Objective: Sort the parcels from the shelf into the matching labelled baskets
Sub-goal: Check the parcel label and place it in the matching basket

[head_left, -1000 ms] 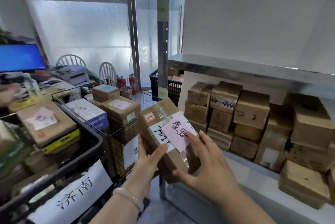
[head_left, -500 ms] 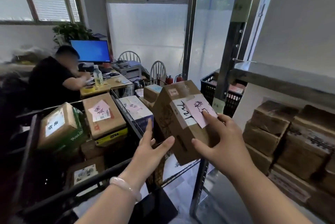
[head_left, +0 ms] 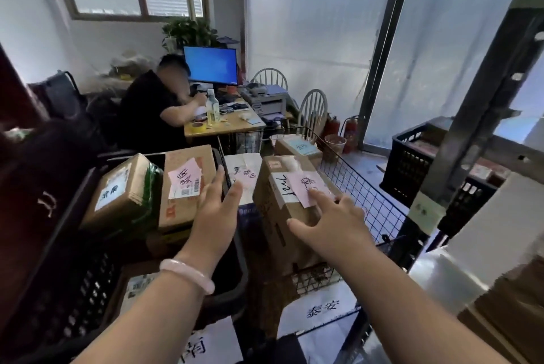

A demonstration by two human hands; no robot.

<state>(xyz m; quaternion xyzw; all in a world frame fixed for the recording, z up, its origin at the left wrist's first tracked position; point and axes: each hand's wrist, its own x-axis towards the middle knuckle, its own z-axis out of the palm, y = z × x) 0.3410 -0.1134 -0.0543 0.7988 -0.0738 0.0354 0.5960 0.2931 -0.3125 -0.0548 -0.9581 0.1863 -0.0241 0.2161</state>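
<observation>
Parcel point(head_left: 279, 216), pink handwritten label point(head_left: 306, 187), wire basket point(head_left: 368, 198) signed 泰安

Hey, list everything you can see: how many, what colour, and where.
Wire basket: one, black, centre right.
Plastic basket: one, black, left.
Front parcel: one, brown, near end of wire basket.
White parcel: one, white, wire basket's left side.
Blue-label parcel: one, brown, wire basket's far end.
Top parcels: two, brown, atop plastic basket.
Crate: one, black, far right.
Desk: one, wooden, behind baskets.
Monitor: one, blue, on desk.
Chairs: two, white, beside desk.
Extinguishers: two, red, floor beyond wire basket.
Seated person: one, black top, at desk.
Left hand: one, open, over plastic basket's right edge.
Right hand: one, fingers spread, touching front parcel.
</observation>
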